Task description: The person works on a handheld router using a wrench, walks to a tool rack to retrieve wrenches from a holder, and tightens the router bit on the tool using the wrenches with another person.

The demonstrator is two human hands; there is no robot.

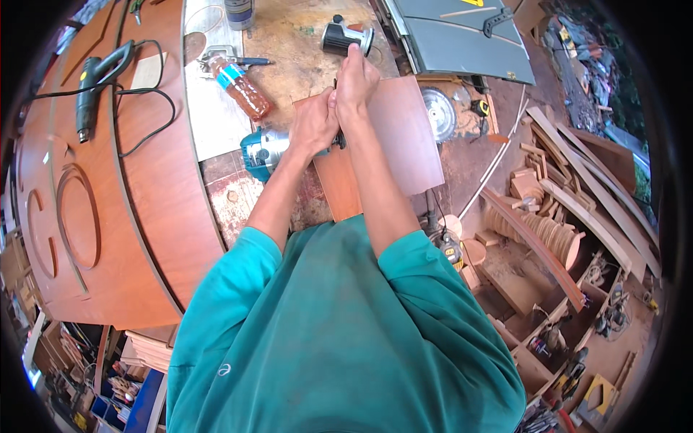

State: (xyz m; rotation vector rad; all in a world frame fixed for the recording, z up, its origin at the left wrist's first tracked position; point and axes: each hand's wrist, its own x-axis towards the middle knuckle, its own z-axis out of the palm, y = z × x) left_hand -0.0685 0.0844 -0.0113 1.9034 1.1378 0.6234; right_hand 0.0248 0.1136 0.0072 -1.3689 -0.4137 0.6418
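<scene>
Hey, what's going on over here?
Someone in a green shirt is working at a bench, the left hand and right hand close together above a thin brown sheet. The left hand is by a teal power tool; what either hand grips is hidden. A bottle and a black-and-silver tool part sit nearby.

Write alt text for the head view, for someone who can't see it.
A person's left hand and right hand meet at the far edge of a wooden sheet on a cluttered workbench. A teal power tool shows beside the left hand, with a reddish-brown bottle beyond it and a saw blade to the right.
</scene>
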